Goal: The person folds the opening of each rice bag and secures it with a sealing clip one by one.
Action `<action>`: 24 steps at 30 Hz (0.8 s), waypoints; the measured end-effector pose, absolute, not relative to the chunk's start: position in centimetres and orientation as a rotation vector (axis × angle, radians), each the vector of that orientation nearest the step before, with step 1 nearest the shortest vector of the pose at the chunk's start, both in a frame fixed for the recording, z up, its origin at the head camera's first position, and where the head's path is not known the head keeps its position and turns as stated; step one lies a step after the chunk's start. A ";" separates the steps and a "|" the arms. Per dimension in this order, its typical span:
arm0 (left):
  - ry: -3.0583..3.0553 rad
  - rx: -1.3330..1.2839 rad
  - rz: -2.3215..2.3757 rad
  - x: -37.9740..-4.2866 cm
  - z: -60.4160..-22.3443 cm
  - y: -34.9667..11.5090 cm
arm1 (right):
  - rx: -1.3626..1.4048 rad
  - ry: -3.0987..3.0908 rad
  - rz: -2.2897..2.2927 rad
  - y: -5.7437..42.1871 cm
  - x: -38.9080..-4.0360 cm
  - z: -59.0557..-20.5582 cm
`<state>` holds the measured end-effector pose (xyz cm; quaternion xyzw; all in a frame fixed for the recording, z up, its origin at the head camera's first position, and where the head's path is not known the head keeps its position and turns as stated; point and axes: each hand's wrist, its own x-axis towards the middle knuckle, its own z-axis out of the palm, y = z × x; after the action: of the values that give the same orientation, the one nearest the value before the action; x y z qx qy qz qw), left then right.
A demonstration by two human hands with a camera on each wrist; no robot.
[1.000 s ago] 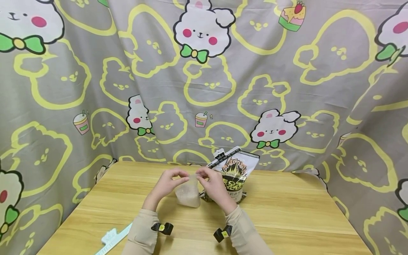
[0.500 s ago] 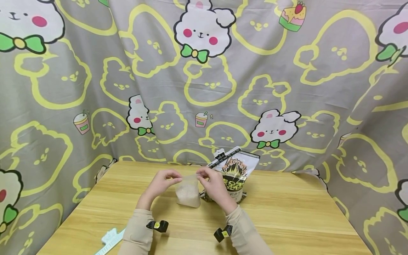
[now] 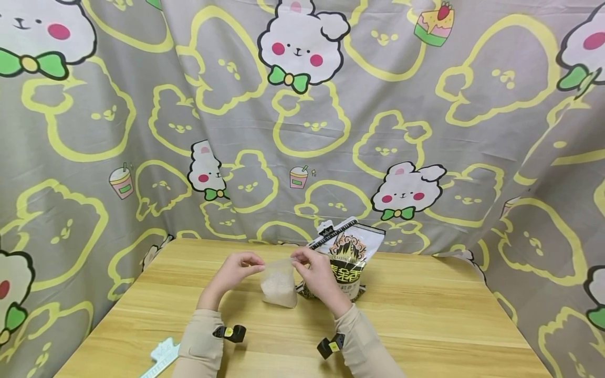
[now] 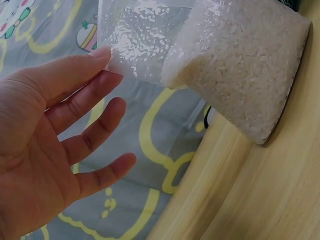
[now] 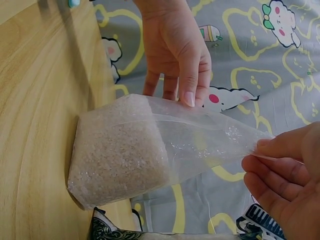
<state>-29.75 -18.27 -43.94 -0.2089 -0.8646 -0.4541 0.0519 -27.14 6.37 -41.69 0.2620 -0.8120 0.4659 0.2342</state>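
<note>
A clear plastic bag of rice (image 3: 279, 289) stands on the wooden table, its lower part filled with white grains (image 5: 120, 150). My left hand (image 3: 238, 270) pinches one upper corner between thumb and forefinger, while its other fingers spread loosely in the left wrist view (image 4: 65, 125). At the opposite upper corner, my right hand (image 3: 316, 273) grips the film between thumb and fingers (image 5: 270, 177). Between the hands the see-through upper part (image 5: 205, 135) is stretched out above the rice. Just behind the right hand stands a printed white and black bag (image 3: 352, 257), partly hidden by that hand.
A black sealing clip (image 3: 333, 234) sits across the printed bag's top corner. A pale blue sealing clip (image 3: 163, 357) lies at the table's front left, partly behind the left sleeve. A grey cartoon-print curtain (image 3: 302, 131) surrounds the table (image 3: 425, 315) at back and sides.
My left hand has moved left, away from the right hand, and the top of the rice bag is spread wider. My right hand and the printed bag have stayed in place.
</note>
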 end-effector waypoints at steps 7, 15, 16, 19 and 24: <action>-2.644 -0.646 -1.395 -29.7 -43.9 -18.4 | 0.718 -2.233 1.288 6.3 -27.2 -41.6; -2.666 -0.653 -1.397 -29.6 -43.8 -18.7 | 0.727 -2.242 1.280 6.4 -27.4 -41.8; -2.672 -0.653 -1.390 -29.6 -43.7 -18.8 | 0.729 -2.241 1.278 6.4 -27.4 -41.8; -2.684 -0.622 -1.389 -29.4 -43.4 -18.9 | 0.731 -2.238 1.278 6.4 -27.3 -41.8; -2.681 -0.581 -1.386 -29.2 -42.9 -19.3 | 0.730 -2.218 1.282 6.3 -27.2 -41.8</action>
<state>-29.17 -19.32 -42.94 -0.1888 -0.8719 -0.4506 0.0342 -27.19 6.28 -41.76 0.2663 -0.8089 0.4678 0.2367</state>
